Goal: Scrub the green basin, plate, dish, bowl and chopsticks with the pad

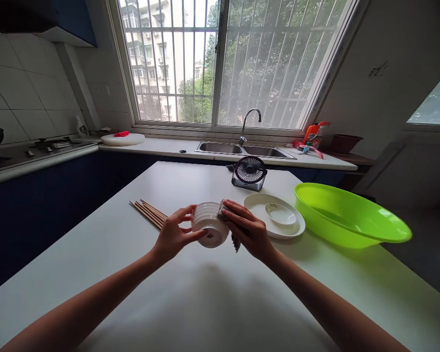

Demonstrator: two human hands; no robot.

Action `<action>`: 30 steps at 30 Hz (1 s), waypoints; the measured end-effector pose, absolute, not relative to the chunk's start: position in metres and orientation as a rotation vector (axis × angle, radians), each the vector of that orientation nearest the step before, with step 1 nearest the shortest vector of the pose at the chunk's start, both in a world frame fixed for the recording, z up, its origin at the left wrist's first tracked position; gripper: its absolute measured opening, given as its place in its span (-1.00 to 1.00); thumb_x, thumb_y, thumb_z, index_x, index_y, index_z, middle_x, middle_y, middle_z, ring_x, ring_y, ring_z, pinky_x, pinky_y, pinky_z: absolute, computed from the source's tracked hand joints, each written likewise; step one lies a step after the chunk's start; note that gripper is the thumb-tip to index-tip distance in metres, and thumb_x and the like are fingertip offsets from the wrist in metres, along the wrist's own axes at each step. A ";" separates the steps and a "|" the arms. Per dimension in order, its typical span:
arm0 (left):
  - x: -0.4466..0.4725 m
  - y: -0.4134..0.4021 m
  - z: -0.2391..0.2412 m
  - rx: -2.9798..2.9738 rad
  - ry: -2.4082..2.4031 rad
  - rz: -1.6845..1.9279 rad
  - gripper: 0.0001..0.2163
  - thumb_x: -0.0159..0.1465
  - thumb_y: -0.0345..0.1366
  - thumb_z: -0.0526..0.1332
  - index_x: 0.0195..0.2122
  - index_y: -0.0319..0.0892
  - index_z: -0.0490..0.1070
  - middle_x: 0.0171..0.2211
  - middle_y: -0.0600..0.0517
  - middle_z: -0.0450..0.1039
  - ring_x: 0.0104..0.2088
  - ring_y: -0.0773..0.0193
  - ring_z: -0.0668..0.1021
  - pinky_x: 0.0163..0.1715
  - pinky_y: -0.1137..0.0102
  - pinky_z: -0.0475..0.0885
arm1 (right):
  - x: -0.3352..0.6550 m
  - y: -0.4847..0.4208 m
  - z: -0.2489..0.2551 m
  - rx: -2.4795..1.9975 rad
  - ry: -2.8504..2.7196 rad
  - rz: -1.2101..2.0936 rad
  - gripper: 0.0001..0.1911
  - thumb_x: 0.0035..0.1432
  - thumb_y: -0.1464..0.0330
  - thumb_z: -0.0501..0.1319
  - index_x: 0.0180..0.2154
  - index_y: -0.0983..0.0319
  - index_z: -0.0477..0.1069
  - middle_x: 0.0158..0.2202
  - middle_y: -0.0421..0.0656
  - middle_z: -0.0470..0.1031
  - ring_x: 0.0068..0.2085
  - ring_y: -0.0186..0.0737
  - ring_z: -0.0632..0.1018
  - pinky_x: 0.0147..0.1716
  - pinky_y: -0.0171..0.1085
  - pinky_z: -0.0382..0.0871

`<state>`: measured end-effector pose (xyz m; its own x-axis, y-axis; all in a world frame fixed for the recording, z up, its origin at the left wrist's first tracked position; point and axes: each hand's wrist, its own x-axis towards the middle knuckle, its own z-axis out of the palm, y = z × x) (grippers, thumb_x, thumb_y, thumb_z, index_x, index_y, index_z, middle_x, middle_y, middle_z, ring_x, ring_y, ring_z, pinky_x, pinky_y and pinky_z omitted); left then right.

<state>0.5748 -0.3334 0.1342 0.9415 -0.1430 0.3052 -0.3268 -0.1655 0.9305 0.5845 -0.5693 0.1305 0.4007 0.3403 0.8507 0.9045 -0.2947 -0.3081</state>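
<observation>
My left hand (174, 234) grips a white ribbed bowl (209, 224), held tipped on its side above the white table (205, 303). My right hand (247, 230) presses a dark grey scouring cloth (236, 240) against the bowl's right side, fingers closed over it. Several wooden chopsticks (148, 213) lie on the table just left of my left hand. A white plate (273, 221) with a small saucer (280, 213) on it sits right of my right hand.
A lime green plastic basin (348, 217) stands at the table's right edge. A small black desk fan (249, 172) sits at the far side. Behind are a counter with a steel sink (242, 149), a faucet, a white cutting board (122, 140) and a stove at left.
</observation>
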 end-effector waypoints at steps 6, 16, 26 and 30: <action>0.577 -0.333 0.131 1.690 -0.331 0.130 -0.38 -0.05 -0.11 0.50 0.06 -0.12 0.45 0.06 -0.09 0.45 -0.05 0.03 0.56 -0.23 0.19 0.68 | 0.577 -0.562 0.132 -1.860 -1.133 -0.875 -0.46 0.26 0.54 0.20 0.21 0.01 0.34 0.20 -0.08 0.42 0.25 -0.02 0.39 0.18 0.05 0.38; 0.578 -0.333 0.130 1.611 -0.307 0.084 -0.39 -0.03 -0.13 0.48 0.05 -0.15 0.42 0.09 -0.10 0.41 -0.02 0.05 0.54 -0.22 0.24 0.66 | 0.572 -0.560 0.132 -1.913 -1.279 -0.908 -0.48 0.28 0.52 0.16 0.23 0.06 0.32 0.22 -0.05 0.39 0.29 0.00 0.33 0.17 0.05 0.40; 0.573 -0.334 0.139 1.639 -0.287 0.119 -0.41 -0.03 -0.09 0.48 0.03 -0.12 0.44 0.04 -0.09 0.44 -0.06 -0.01 0.58 -0.43 0.35 0.65 | 0.586 -0.568 0.128 -1.799 -0.977 -0.849 -0.48 0.26 0.54 0.22 0.16 -0.05 0.39 0.20 -0.13 0.42 0.19 -0.04 0.46 0.18 0.03 0.41; 0.575 -0.334 0.136 1.628 -0.276 0.116 -0.40 -0.04 -0.10 0.49 0.03 -0.13 0.43 0.04 -0.09 0.44 -0.04 -0.01 0.57 -0.43 0.37 0.64 | 0.584 -0.564 0.128 -1.800 -0.969 -0.880 -0.48 0.27 0.53 0.21 0.17 -0.06 0.38 0.20 -0.14 0.42 0.21 -0.04 0.44 0.20 0.06 0.39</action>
<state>0.5749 -0.3336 0.1364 0.9644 -0.1080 0.2413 -0.2481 -0.0545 0.9672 0.5839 -0.5636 0.1280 0.4436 0.2527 0.8599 0.8801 -0.3042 -0.3646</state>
